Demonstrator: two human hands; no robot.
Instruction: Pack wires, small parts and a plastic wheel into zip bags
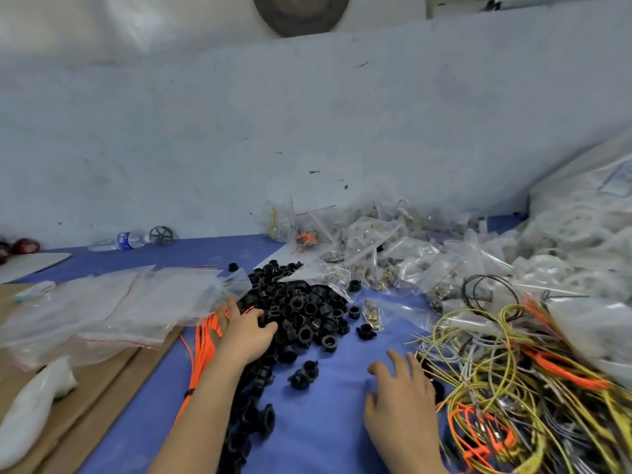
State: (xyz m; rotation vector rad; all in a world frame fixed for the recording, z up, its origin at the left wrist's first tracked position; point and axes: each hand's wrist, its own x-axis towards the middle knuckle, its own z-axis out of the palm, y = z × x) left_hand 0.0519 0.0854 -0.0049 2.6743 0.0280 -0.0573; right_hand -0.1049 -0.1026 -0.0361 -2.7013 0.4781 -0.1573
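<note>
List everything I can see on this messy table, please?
black parts: many, black, centre pile
orange wires: one bundle, orange, left of pile
loose wires: tangle, yellow, grey, orange, right
empty bags: stack, clear, left
filled bags: heap, clear, behind pile
bottle: one, clear, far left by wall
wheel: one, dark, beside bottle
table: one, blue
left hand: on the black parts
right hand: flat beside loose wires
</note>
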